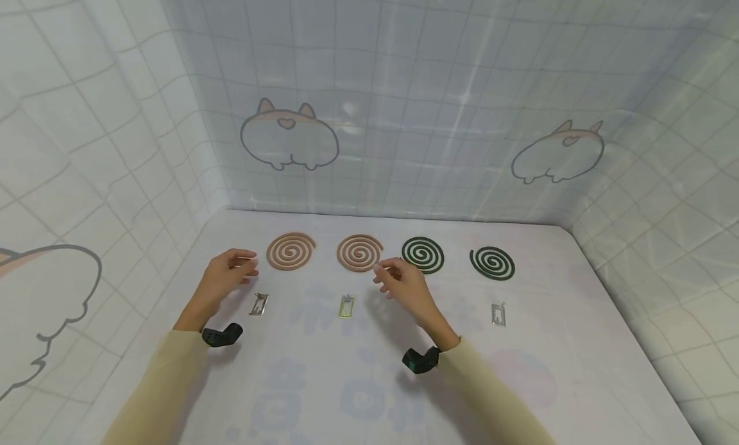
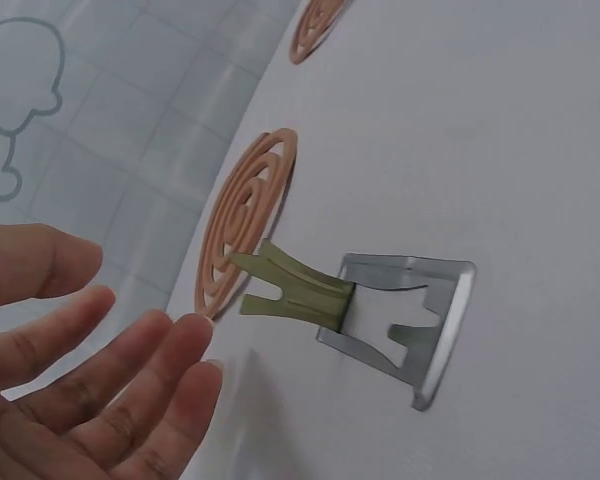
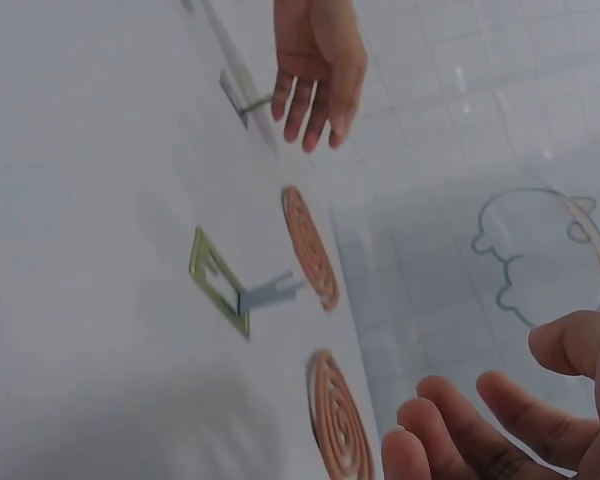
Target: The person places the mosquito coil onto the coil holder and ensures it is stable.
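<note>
My left hand [image 1: 222, 278] hovers beside the leftmost brown mosquito coil [image 1: 290, 251], fingers relaxed and holding nothing. Below it on the table lies a metal coil stand [image 1: 259, 296], whose green forked tab [image 2: 298, 290] is bent upward in the left wrist view. Between the second brown coil [image 1: 359, 252] and a green coil [image 1: 423, 255], my right hand [image 1: 407, 288] is held above the table with loosely bent fingers and nothing in them. A yellow-green framed stand [image 1: 346, 299] sits left of that hand, its silver tab [image 3: 272, 292] raised.
Farther right are another green coil [image 1: 492, 263] and a silver stand [image 1: 498, 323]. The coils form a row near the back of the white table [image 1: 323, 394]. Cloth walls with a grid pattern [image 1: 416, 111] enclose the back and both sides.
</note>
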Demonstrator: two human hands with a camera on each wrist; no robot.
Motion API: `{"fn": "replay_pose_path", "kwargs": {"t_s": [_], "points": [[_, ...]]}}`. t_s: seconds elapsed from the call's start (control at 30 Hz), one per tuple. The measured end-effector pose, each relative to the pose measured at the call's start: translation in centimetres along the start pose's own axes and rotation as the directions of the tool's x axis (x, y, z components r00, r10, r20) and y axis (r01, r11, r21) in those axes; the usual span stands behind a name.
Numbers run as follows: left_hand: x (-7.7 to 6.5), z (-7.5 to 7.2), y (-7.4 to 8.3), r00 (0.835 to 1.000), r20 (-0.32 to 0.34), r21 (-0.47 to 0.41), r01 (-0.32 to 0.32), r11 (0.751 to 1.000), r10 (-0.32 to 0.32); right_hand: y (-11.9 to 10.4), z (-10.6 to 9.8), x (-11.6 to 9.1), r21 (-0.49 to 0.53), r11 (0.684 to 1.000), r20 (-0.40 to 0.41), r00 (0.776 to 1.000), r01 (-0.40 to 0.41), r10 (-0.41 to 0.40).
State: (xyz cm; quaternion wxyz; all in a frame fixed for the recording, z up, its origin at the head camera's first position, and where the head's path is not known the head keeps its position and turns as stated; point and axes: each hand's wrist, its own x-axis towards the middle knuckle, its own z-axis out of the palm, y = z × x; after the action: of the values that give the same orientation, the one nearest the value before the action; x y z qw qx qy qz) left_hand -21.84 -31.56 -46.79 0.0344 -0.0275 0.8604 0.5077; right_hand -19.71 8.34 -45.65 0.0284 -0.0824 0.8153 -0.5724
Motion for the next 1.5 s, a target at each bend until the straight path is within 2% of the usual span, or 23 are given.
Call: {"fn": "replay_pose_path", "kwargs": {"t_s": [0.3, 0.57, 0.77, 1.07, 1.3, 1.5], "points": [[0.9, -0.7, -0.5, 0.997, 0.074, -0.086, 0.042, 0.995, -0.036, -1.4, 2.6, 1.2, 0.133, 0.991, 0.065, 0.998, -0.032, 0.024], [1.4, -1.0, -0.8, 0.995, 0.076, -0.064, 0.072, 0.995, -0.067, -2.7, 5.2, 2.2, 0.216, 0.975, 0.12, 0.992, -0.06, 0.035], [2.2, -0.9, -0.6, 0.995, 0.066, -0.076, 0.081, 0.994, -0.076, -3.0, 6.7, 2.9, 0.243, 0.967, 0.139, 0.989, -0.072, 0.038], [2.9, -0.7, -0.4, 0.995, 0.069, -0.071, 0.079, 0.994, -0.074, -3.0, 9.2, 3.4, 0.255, 0.957, 0.162, 0.982, -0.14, 0.1], [3.7, -0.6, -0.5, 0.995, 0.079, -0.079, 0.059, 0.995, -0.053, -3.1, 11.3, 3.9, 0.251, 0.96, 0.153, 0.984, -0.128, 0.091], [4.1, -0.6, -0.4, 0.994, 0.07, -0.072, 0.092, 0.993, -0.087, -2.7, 12.8, 4.7, 0.297, 0.946, 0.153, 0.984, -0.132, 0.089]]}}
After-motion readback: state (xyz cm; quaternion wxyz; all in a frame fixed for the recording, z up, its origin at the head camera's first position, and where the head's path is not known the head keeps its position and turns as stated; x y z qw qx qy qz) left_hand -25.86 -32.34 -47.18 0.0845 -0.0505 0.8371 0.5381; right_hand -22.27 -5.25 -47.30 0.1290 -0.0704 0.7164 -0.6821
